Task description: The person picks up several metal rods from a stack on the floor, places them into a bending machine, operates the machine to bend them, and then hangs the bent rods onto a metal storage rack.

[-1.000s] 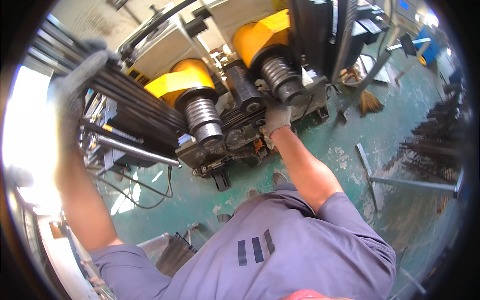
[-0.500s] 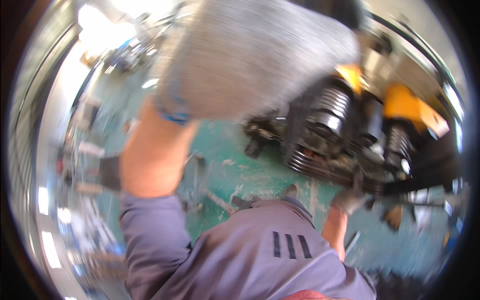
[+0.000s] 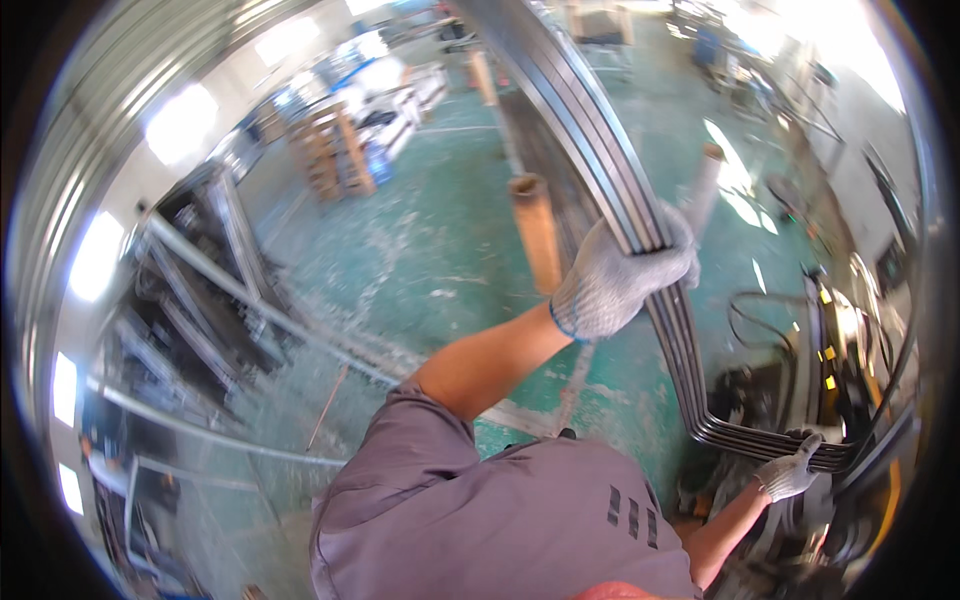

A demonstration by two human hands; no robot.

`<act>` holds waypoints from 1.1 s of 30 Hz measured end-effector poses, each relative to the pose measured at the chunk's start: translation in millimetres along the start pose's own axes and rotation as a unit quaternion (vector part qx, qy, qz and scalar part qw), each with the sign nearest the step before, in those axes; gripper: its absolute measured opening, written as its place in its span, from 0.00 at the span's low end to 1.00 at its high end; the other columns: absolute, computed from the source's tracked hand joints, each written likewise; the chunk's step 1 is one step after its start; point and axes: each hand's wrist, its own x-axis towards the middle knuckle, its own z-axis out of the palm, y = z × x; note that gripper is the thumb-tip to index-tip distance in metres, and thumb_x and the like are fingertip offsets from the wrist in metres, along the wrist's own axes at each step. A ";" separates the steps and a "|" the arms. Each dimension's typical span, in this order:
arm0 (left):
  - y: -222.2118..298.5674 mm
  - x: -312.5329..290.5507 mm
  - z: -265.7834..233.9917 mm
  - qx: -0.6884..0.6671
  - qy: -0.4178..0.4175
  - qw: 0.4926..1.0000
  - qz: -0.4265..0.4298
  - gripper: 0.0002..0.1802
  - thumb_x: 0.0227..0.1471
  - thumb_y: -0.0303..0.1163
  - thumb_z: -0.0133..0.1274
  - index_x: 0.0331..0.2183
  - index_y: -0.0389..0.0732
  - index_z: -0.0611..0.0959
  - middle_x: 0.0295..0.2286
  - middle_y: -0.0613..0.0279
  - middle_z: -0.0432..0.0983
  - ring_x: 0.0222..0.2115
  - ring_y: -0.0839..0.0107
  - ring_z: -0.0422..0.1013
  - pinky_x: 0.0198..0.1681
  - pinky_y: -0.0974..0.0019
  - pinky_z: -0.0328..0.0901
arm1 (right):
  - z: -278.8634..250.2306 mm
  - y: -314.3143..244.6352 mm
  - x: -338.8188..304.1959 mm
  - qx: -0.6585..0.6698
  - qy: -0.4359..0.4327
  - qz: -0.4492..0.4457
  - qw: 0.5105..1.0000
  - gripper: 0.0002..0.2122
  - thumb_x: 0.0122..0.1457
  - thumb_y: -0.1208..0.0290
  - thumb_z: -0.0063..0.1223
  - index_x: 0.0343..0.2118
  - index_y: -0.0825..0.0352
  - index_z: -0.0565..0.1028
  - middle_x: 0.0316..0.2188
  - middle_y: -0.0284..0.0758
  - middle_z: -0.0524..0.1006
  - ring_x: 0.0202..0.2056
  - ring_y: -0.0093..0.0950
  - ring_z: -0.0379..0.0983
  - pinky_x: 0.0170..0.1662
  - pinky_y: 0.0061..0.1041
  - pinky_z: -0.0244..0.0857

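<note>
Metal bars (image 3: pixel 680 350), bundled side by side and bent, are held in both our gloved hands.
Our left hand (image 3: pixel 625 275) is wrapped around the long upper stretch, which rises past it to the top edge of the view; our right hand (image 3: pixel 790 473) is closed on the lower run, beyond the bend, low on the right side. Between the hands the bundle slants down over the green floor (image 3: pixel 400 260), in front of our grey shirt (image 3: pixel 540 520). Near our left hand stands an orange-brown post (image 3: pixel 537 235); farther off are a wooden pallet (image 3: pixel 325 155) and, to the left, a metal rail (image 3: pixel 250 295).
</note>
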 end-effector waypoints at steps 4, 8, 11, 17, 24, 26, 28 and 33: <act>45.6 -80.7 -100.3 0.108 0.192 0.975 0.030 0.10 0.56 0.15 0.55 0.39 0.37 0.80 0.33 0.52 0.83 0.36 0.62 0.82 0.43 0.59 0.78 | 122.0 33.2 -20.4 0.143 -0.164 -0.002 0.976 0.14 0.70 0.64 0.57 0.45 0.73 0.78 0.35 0.35 0.80 0.33 0.26 0.75 0.39 0.26 0.70; 67.7 -148.6 -153.5 0.062 0.383 0.920 0.060 0.10 0.57 0.15 0.51 0.40 0.37 0.78 0.35 0.47 0.84 0.37 0.59 0.82 0.42 0.60 0.78 | 240.0 -10.0 -77.9 0.079 -0.284 -0.114 0.949 0.20 0.69 0.69 0.57 0.59 0.75 0.74 0.43 0.35 0.79 0.37 0.22 0.75 0.41 0.23 0.71; 94.3 -182.7 -169.3 0.024 0.458 0.879 0.130 0.11 0.58 0.16 0.52 0.42 0.39 0.78 0.36 0.47 0.82 0.40 0.55 0.80 0.49 0.51 0.76 | 342.3 -68.1 -130.0 0.079 -0.403 -0.181 0.893 0.17 0.69 0.64 0.56 0.53 0.72 0.78 0.34 0.30 0.77 0.32 0.19 0.70 0.37 0.21 0.66; 153.7 -232.7 -219.5 0.062 0.527 0.793 0.299 0.10 0.58 0.20 0.54 0.42 0.40 0.78 0.37 0.46 0.81 0.43 0.49 0.78 0.53 0.44 0.71 | 481.3 -208.7 -305.9 0.106 -0.526 -0.329 0.777 0.17 0.67 0.58 0.52 0.49 0.66 0.79 0.31 0.37 0.79 0.32 0.25 0.75 0.40 0.27 0.66; 238.2 -264.6 -284.6 0.000 0.517 0.724 0.457 0.06 0.62 0.24 0.54 0.42 0.40 0.78 0.44 0.52 0.79 0.46 0.56 0.76 0.57 0.50 0.68 | 449.4 -402.5 -555.5 0.276 -0.658 -0.222 0.664 0.13 0.64 0.66 0.55 0.45 0.70 0.82 0.40 0.56 0.81 0.43 0.50 0.80 0.47 0.42 0.72; 249.7 -280.5 -306.9 -0.008 0.529 0.715 0.457 0.06 0.63 0.26 0.55 0.43 0.40 0.79 0.44 0.54 0.79 0.47 0.60 0.76 0.55 0.53 0.70 | 482.4 -422.5 -613.1 0.253 -0.600 -0.451 0.610 0.14 0.62 0.67 0.56 0.45 0.70 0.83 0.40 0.57 0.82 0.41 0.52 0.81 0.45 0.44 0.73; 262.8 -288.8 -330.4 -0.023 0.557 0.699 0.448 0.09 0.66 0.30 0.53 0.45 0.39 0.80 0.43 0.57 0.81 0.45 0.65 0.77 0.50 0.58 0.73 | 535.9 -463.3 -701.0 0.246 -0.534 -0.553 0.591 0.14 0.61 0.68 0.56 0.44 0.70 0.83 0.39 0.58 0.82 0.40 0.53 0.81 0.44 0.45 0.73; 288.4 -310.7 -378.8 -0.079 0.586 0.693 0.411 0.17 0.70 0.39 0.49 0.48 0.34 0.80 0.40 0.54 0.82 0.41 0.62 0.79 0.47 0.59 0.74 | 532.0 -509.4 -870.8 0.234 -0.581 -0.593 0.506 0.14 0.60 0.66 0.55 0.40 0.70 0.85 0.41 0.53 0.83 0.43 0.49 0.83 0.48 0.43 0.75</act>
